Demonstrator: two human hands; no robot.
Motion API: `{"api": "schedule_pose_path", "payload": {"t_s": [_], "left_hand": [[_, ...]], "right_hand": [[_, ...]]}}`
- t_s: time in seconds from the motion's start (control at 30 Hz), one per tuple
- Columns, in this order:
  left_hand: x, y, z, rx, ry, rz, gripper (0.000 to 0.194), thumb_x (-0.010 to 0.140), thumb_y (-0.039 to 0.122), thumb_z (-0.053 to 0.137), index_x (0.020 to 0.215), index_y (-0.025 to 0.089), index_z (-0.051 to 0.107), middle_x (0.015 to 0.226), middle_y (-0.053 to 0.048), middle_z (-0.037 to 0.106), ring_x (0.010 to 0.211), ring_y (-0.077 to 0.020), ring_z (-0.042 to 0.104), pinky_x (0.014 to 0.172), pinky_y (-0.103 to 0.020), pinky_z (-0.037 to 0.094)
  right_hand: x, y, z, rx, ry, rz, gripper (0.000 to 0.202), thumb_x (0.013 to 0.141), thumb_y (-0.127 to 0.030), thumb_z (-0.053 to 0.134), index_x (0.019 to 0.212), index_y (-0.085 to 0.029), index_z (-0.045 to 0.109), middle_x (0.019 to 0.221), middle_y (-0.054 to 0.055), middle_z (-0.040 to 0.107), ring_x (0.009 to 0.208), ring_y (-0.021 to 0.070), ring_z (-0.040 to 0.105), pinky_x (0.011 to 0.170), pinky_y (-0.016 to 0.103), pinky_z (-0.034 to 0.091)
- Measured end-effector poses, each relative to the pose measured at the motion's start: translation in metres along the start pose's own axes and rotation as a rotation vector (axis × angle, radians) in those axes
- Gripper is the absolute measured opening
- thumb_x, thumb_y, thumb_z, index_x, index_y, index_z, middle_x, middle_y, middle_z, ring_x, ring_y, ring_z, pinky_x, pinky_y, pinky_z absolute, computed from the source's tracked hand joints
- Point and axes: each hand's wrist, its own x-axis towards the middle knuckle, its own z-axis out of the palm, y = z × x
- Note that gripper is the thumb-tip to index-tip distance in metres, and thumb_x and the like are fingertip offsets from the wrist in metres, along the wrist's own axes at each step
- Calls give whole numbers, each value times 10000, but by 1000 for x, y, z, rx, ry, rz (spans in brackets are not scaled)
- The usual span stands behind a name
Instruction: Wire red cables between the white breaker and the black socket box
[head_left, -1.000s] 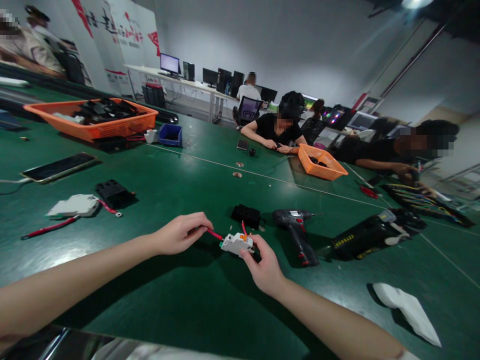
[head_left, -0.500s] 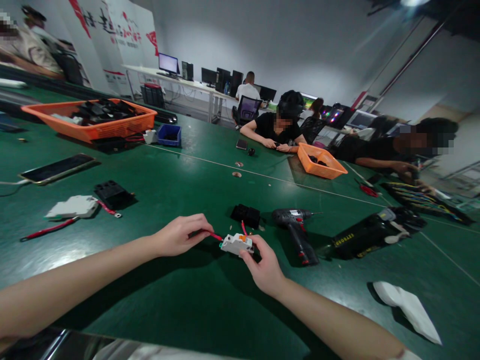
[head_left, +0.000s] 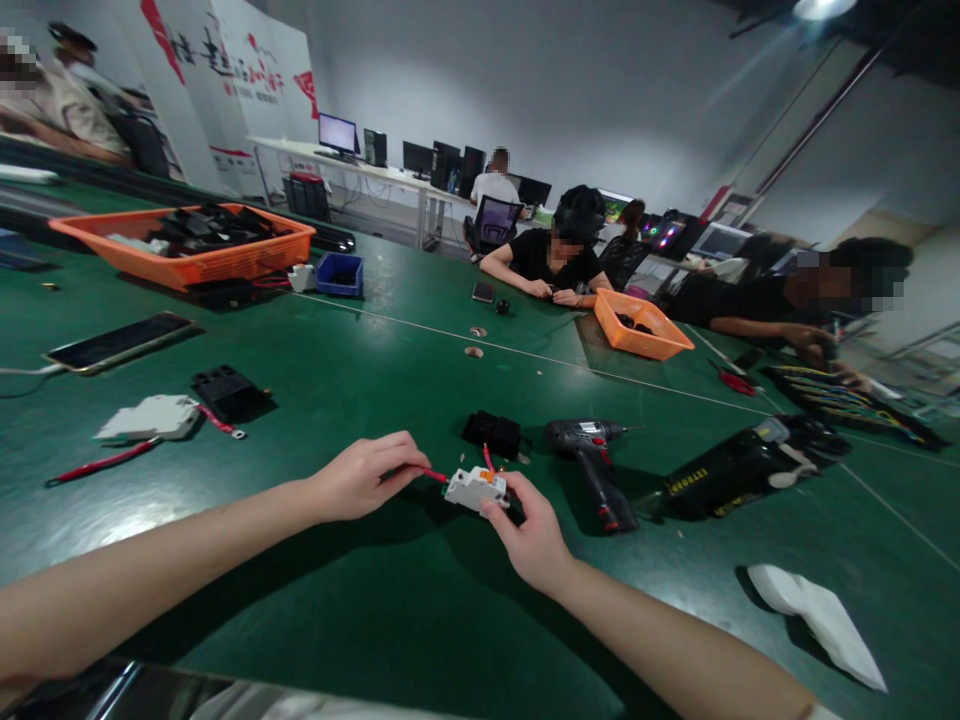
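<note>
My right hand (head_left: 536,528) grips a white circuit breaker (head_left: 474,490) with an orange switch by its right end. Pinched in my left hand (head_left: 369,474) is a red wire (head_left: 433,474) that runs into the breaker's left end. A second short red wire stands up behind the breaker. Just beyond it lies a black plastic block (head_left: 492,432). To the right rests a cordless drill (head_left: 596,468). Another white breaker (head_left: 154,417) with two red wires lies on the left, beside another black block (head_left: 231,392).
A phone (head_left: 124,341) lies at left, with an orange basket (head_left: 247,265) of black parts and a blue bin (head_left: 339,275) behind. A black bottle-like object (head_left: 739,470) and a white object (head_left: 821,620) lie at right. Co-workers sit across the green table (head_left: 360,610), near another orange basket (head_left: 652,342).
Almost nothing differs. Both hands keep their hold on the breaker and its wire; the view has shifted very slightly.
</note>
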Motion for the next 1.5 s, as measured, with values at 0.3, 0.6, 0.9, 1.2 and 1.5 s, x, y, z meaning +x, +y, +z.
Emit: {"api": "schedule_pose_path", "payload": {"t_s": [0.3,0.6,0.9,1.2,1.5], "left_hand": [[0,-1,1,-40,-8,-21,200,1018,222,472,1140,208,629,1007,-49,621,865,-121,620,723,-226,493],[2,2,2,-70,-42,-41,206,1024,271,457,1116,205,630,996,-51,638,861,-132,631,737,-236,498],[4,-14,-6,123,-229,-19,283,958,382,576,1182,219,635,983,-49,707,863,-175,675,752,-277,494],[5,-13,-12,108,-239,51,263,929,412,616,1093,215,672,938,-51,693,850,-174,659,720,-256,472],[5,-8,-6,29,-248,41,191,963,355,583,941,211,708,829,-25,682,756,-136,627,652,-237,421]], "right_hand": [[1,0,0,-32,15,-42,204,947,-295,613,1131,-211,642,1049,65,670,945,216,637,838,332,515],[1,-1,-1,-30,3,-53,202,945,-304,623,1126,-218,646,1064,72,672,973,228,636,857,356,520],[2,-8,-2,-44,-96,-48,188,958,-266,598,1127,-211,660,1007,70,653,896,212,615,763,331,499],[2,-3,1,-84,-88,-39,167,941,-238,605,1101,-207,639,996,57,658,888,202,616,773,326,497],[3,-7,1,-145,-125,16,188,903,-237,622,1090,-213,613,999,54,665,894,219,620,770,350,500]]}}
